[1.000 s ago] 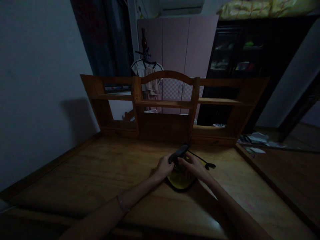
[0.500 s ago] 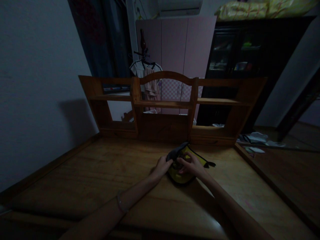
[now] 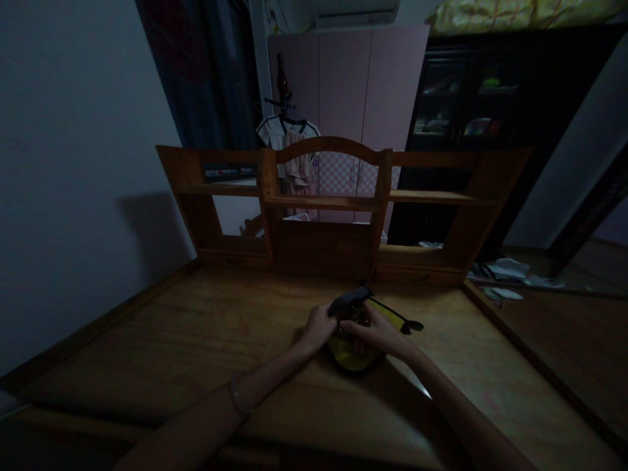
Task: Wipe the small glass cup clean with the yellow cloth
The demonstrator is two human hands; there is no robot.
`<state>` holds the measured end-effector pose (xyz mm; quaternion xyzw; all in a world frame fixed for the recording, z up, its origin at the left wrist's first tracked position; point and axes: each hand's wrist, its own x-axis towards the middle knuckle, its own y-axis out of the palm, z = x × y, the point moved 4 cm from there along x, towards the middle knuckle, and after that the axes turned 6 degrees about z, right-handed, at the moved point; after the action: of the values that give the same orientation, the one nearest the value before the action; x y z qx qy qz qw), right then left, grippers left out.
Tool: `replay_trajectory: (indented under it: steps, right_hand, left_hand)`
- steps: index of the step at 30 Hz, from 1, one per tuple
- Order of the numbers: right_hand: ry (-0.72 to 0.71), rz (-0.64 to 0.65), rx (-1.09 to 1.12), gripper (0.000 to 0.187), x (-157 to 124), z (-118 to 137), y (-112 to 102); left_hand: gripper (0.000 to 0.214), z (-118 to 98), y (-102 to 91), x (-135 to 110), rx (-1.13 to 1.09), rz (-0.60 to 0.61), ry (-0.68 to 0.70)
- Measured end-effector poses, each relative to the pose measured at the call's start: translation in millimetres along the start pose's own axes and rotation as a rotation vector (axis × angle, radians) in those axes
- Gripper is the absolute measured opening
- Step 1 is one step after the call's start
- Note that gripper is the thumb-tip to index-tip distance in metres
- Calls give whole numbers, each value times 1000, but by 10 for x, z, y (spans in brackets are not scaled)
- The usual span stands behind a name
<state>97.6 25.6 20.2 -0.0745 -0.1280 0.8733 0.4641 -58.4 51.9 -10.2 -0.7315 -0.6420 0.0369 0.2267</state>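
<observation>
A small yellow pouch with black trim [image 3: 349, 356] lies on the wooden desk [image 3: 196, 340], a black strap [image 3: 402, 320] trailing to its right. My left hand [image 3: 318, 327] grips the pouch's dark upper flap [image 3: 348, 302], fingers closed on it. My right hand [image 3: 380, 330] rests curled on the pouch from the right, fingers pressed at its opening. The room is dim, and what lies under the fingers is hidden.
A wooden shelf unit [image 3: 338, 209] stands along the desk's far edge. The wall is on the left. Behind are a pink wardrobe [image 3: 353, 85], hanging clothes [image 3: 289, 144] and a dark cabinet [image 3: 466, 98]. Papers [image 3: 510, 271] lie on the floor at right.
Both hands have stayed on the pouch, shifting only slightly. The dark flap has dipped a little and the view has moved a touch.
</observation>
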Motion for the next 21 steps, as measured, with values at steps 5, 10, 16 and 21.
replay_trajectory:
  steps: [5, 10, 16, 21]
  right_hand:
    - [1, 21, 86, 60, -8, -15, -5]
    - [-51, -28, -4, 50, -9, 23, -56]
    - [-168, -116, -322, 40, -9, 113, -106]
    - [-221, -194, -537, 40, -51, 189, -132]
  left_hand:
    - [22, 14, -30, -8, 9, -16, -46]
    - [29, -19, -21, -36, -26, -66, -43]
    - [32, 31, 39, -73, -121, -121, -14]
    - [44, 101, 80, -76, -189, -87, -8]
